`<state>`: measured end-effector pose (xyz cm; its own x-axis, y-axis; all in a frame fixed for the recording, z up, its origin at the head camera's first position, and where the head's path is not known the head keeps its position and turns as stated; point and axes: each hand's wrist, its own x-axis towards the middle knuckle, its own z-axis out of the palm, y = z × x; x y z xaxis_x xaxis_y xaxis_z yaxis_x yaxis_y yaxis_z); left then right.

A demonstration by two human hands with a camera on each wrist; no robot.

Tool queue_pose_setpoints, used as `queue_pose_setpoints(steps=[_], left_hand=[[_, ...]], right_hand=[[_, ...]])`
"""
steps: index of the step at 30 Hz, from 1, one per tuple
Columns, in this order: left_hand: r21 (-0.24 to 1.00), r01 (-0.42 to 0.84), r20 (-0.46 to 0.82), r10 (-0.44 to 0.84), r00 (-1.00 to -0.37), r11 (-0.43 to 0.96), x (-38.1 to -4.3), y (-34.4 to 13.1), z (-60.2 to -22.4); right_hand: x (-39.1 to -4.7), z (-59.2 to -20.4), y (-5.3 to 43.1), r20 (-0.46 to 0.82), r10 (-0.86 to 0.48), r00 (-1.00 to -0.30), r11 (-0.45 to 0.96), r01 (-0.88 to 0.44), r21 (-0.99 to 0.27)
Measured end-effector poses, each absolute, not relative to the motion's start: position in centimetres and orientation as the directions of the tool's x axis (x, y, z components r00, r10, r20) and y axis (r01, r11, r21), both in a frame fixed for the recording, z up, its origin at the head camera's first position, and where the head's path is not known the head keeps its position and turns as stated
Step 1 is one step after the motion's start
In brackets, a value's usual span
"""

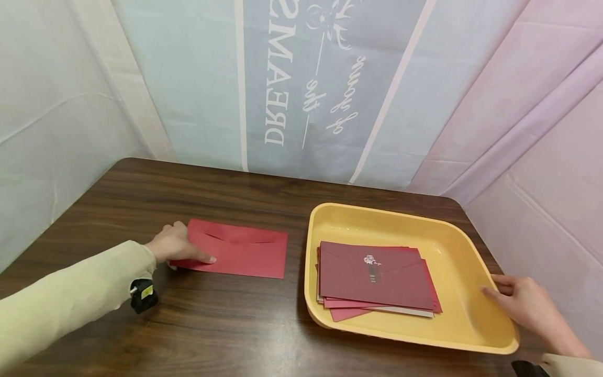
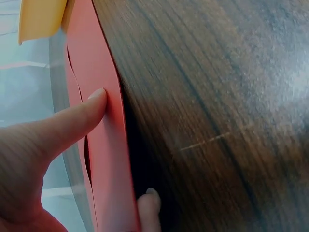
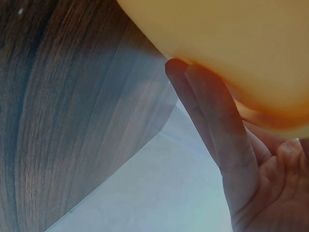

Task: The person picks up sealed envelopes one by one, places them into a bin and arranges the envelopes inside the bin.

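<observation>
My left hand (image 1: pixel 176 245) grips the left end of a red envelope (image 1: pixel 245 251), thumb on top and fingers beneath. In the left wrist view the thumb (image 2: pixel 84 113) presses the envelope's face, and a fingertip shows under its raised edge. A slit-like flap line runs along the envelope. At the right, my right hand (image 1: pixel 523 303) holds the rim of a yellow plastic tray (image 1: pixel 459 262), thumb over the inside and fingers against the outer wall. The right wrist view shows those fingers (image 3: pixel 212 106) under the tray wall. A stack of dark red envelopes (image 1: pixel 377 277) lies in the tray.
Both hands work over a dark wood-grain table (image 1: pixel 226 324) with rounded far corners. Behind it hangs a pale curtain (image 1: pixel 198 94) with mirrored lettering, and more cloth hangs at both sides. A black wrist device (image 1: pixel 143 296) sits at the left sleeve.
</observation>
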<state>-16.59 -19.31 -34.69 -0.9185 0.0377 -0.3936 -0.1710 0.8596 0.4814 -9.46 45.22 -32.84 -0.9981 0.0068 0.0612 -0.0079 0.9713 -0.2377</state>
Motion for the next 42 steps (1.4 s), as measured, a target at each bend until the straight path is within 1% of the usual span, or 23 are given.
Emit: queue_pose_setpoints(steps=[4,9,12,17,23,27,31,36,42], left_hand=[[0.541,-0.19,-0.422,0.069,-0.904,0.819,-16.63,-19.57,-34.78],[0.582,-0.227,-0.469,0.094,-0.878,0.78,-16.47,-19.68,-34.44],[0.597,-0.236,-0.474,0.099,-0.875,0.767,-16.4,-19.67,-34.2],[0.603,-0.227,-0.425,0.067,-0.903,0.765,-16.51,-19.63,-34.07],[0.643,-0.249,-0.37,0.008,-0.929,0.724,-16.77,-19.45,-34.3],[0.651,-0.231,-0.331,-0.004,-0.944,0.723,-16.86,-19.23,-34.4],[0.659,-0.207,-0.3,-0.001,-0.954,0.723,-16.83,-19.12,-34.37],[0.711,-0.192,-0.274,0.014,-0.962,0.677,-16.91,-19.02,-34.26],[0.748,-0.182,-0.268,0.039,-0.963,0.638,-17.0,-19.0,-33.83]], right_hand=[[-9.4,-32.73,45.04,0.066,0.004,-0.998,0.972,-0.011,-0.234],[-9.51,-32.42,44.7,0.025,0.01,-1.0,0.972,0.004,-0.235],[-9.48,-32.35,44.68,0.011,0.013,-1.0,0.97,0.01,-0.243],[-9.42,-32.41,44.73,0.033,0.011,-0.999,0.969,0.002,-0.248],[-9.63,-32.25,44.59,0.015,0.012,-1.0,0.969,0.008,-0.247],[-9.51,-32.21,44.44,0.021,0.014,-1.0,0.97,0.009,-0.242],[-9.51,-32.15,44.34,0.029,0.012,-0.999,0.97,0.004,-0.242],[-9.49,-32.13,44.35,0.025,0.011,-1.0,0.97,0.005,-0.242],[-9.4,-32.48,44.69,0.06,0.007,-0.998,0.97,-0.007,-0.241]])
